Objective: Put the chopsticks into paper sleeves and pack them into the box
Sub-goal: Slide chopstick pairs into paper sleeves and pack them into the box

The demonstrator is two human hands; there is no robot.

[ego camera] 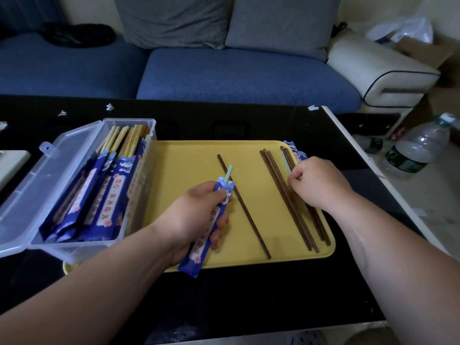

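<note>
1. Table [249, 307]: black and glossy; carries everything below.
2. Tray [189, 170]: yellow and shallow, serving as the work surface.
3. Box [82, 246]: clear plastic with its lid thrown open, left of the tray and touching it. It looks light and liable to slide if pushed.
4. Packed sleeves [107, 200]: blue printed paper, leaning in rows inside the box with pale stick ends showing above. The box is well filled.
5. Left hand [196, 215]: over the near left part of the tray, fingers wrapped round the sleeve's middle and thumb near its mouth.
6. Right hand [321, 183]: at the tray's right side, fingertips drawn into a narrow pinch, apparently on item 10.
7. Sleeve [199, 247]: thin paper, soft and easily creased. Best held lightly near the mouth so that it stays open.
8. Brown chopsticks [281, 185]: several loose ones lying side by side along the right of the tray. They are stiff, light and smooth, apt to roll, so take one at mid-length or by the thick end.
9. Single brown chopstick [245, 210]: lies alone and aslant at mid-tray, just beside the sleeve.
10. Second pale blue chopstick [285, 161]: lies among the brown ones.
11. Pale blue chopstick [229, 173]: mostly inside the sleeve, with its end protruding.
12. Spare sleeves [295, 150]: at the tray's far right corner, partly hidden.
</note>
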